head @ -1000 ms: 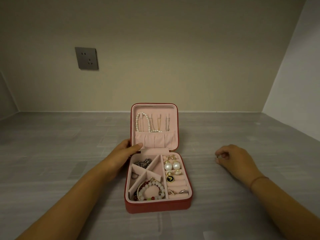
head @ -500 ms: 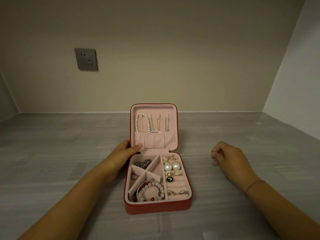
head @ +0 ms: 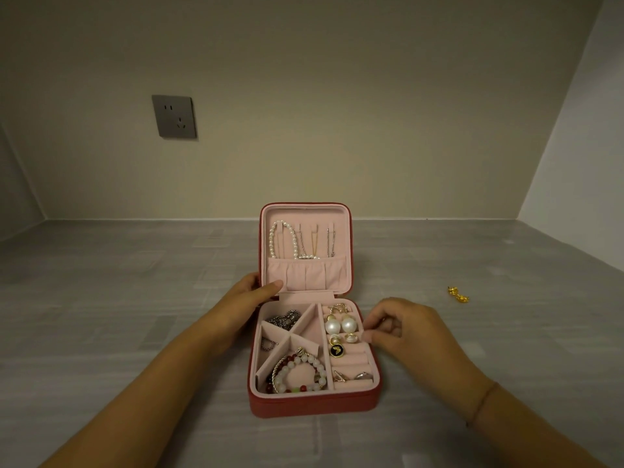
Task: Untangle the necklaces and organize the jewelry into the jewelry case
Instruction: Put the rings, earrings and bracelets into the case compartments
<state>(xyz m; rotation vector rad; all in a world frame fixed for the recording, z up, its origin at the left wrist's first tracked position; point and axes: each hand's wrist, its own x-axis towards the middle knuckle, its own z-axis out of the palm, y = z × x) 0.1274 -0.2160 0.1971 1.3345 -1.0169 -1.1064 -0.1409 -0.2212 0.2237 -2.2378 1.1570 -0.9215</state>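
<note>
- Fingers (head: 371,324) of the right hand (head: 401,327) are curled and pinched together at the right rim of the jewelry case (head: 314,405); whether they hold anything small between them cannot be told.
- Left hand (head: 246,298) grips the left edge of the upright lid (head: 305,212), thumb (head: 270,286) laid across the pink lining near the hinge, fingers wrapped behind.
- The case stands open on the grey table (head: 135,315), between the two forearms, its red base toward the viewer.
- In the lid hang a pearl necklace (head: 282,239) and thin chains (head: 315,241), their lower ends tucked into a gathered pink pocket (head: 305,273).
- Left half of the base is split by diagonal dividers: a dark chain (head: 283,320) in the far compartment, a small ring (head: 268,344) at the left, beaded bracelets (head: 299,374) in the near one.
- Right half has ring rolls holding two large pearl earrings (head: 339,325), a black round stud (head: 336,350) and silver rings (head: 363,375) at the near end.
- A small gold piece (head: 458,294) lies on the table, well apart to the right of the case.
- A grey wall socket (head: 174,116) sits on the beige wall behind.
</note>
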